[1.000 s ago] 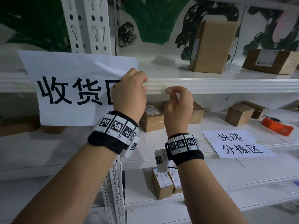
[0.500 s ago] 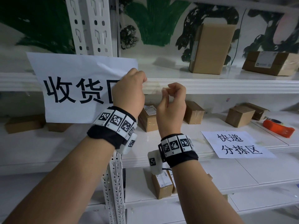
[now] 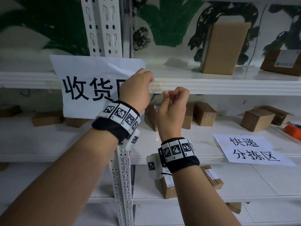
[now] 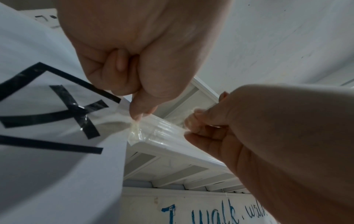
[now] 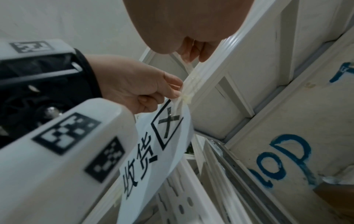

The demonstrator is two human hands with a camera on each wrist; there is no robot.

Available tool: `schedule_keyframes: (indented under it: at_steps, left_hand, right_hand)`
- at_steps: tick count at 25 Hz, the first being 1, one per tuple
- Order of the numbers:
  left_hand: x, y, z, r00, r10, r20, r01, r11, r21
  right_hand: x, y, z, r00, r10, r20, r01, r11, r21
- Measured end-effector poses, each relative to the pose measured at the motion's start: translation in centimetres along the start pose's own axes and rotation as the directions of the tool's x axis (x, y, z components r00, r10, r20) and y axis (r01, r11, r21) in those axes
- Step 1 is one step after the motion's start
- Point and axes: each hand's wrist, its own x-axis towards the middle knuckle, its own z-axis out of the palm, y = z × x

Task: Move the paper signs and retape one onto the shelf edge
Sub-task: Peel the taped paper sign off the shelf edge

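Shelving [image 3: 228, 86] of white metal carries all items. Upper level: one tall cardboard box [image 3: 223, 48] standing upright and one flat labelled box [image 3: 283, 62] at far right. Middle level: several small cardboard boxes [image 3: 257, 119], an orange tape dispenser [image 3: 293, 132] at the right edge, and a second paper sign [image 3: 250, 150] lying flat near the front lip. Lower level: further small labelled boxes [image 3: 211, 176], partly hidden behind the right wrist.

Main paper sign [image 3: 91, 85] hangs in front of the upper shelf edge, left of centre, covering the upright post [image 3: 104, 26]. Left hand [image 3: 135, 88] grips its top right corner, fingers curled, thumb and forefinger pinching the paper against a strip of clear tape [image 4: 141, 131] that runs along the shelf edge. Right hand [image 3: 172, 108] is just beside the left, apart from it, fingers curled inward, thumb and fingertips pinching the other end of the tape.

Change from the earlier frames: one second ago the right hand's fingertips were up at the shelf edge; they are now lower and pulled away from it, with the tape end lifted. The left hand's grip on the sign corner is unchanged.
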Motion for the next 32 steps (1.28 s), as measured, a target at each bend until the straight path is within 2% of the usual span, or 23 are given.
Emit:
schedule_keyframes:
  at_steps: [8, 13, 15, 18, 20, 22, 27, 30, 32]
  left_hand:
    - [-0.1, 0.0, 0.2, 0.999, 0.007, 0.043, -0.008, 1.000, 0.025]
    - [-1.0, -0.8, -1.2, 0.988, 0.034, 0.152, -0.035, 0.999, 0.007]
    - [-2.0, -1.5, -1.6, 0.982, 0.066, 0.176, -0.062, 0.998, -0.031]
    - [-3.6, -3.2, -2.5, 0.991, 0.116, 0.070, -0.104, 0.982, -0.161]
    - [-4.6, -4.9, -3.5, 0.993, 0.121, 0.006, -0.116, 0.961, -0.253]
    - [-5.5, -6.3, -4.8, 0.991, 0.133, -0.029, -0.135, 0.931, -0.340]
    - [-7.3, -8.7, -7.4, 0.988, 0.138, -0.076, -0.157, 0.893, -0.421]
    - [-8.2, -10.5, -9.3, 0.967, 0.245, -0.070, -0.246, 0.826, -0.507]
    - [-8.9, -11.4, -10.4, 0.938, 0.337, -0.083, -0.330, 0.790, -0.517]
  right_hand:
    - [0.0, -1.5, 0.0, 0.995, 0.001, 0.099, -0.007, 0.998, 0.057]
    - [-2.1, -3.3, 0.0, 0.991, 0.004, 0.133, -0.010, 0.999, 0.041]
    - [-3.0, -4.8, 0.5, 0.991, -0.054, 0.125, 0.049, 0.998, 0.047]
    - [-4.2, -7.0, 1.8, 0.982, -0.178, 0.068, 0.174, 0.983, 0.057]
    - [-5.3, -7.7, 2.8, 0.991, -0.135, -0.010, 0.136, 0.989, 0.058]
    - [-6.6, -8.0, 3.9, 0.998, -0.046, -0.033, 0.047, 0.999, 0.015]
    - [-10.1, -7.7, 7.0, 0.988, 0.119, 0.096, -0.093, 0.967, -0.235]
    - [-10.9, -7.6, 8.4, 0.965, 0.170, 0.198, -0.090, 0.929, -0.358]
    - [-11.1, -8.2, 9.6, 0.984, 0.116, 0.137, -0.063, 0.938, -0.341]
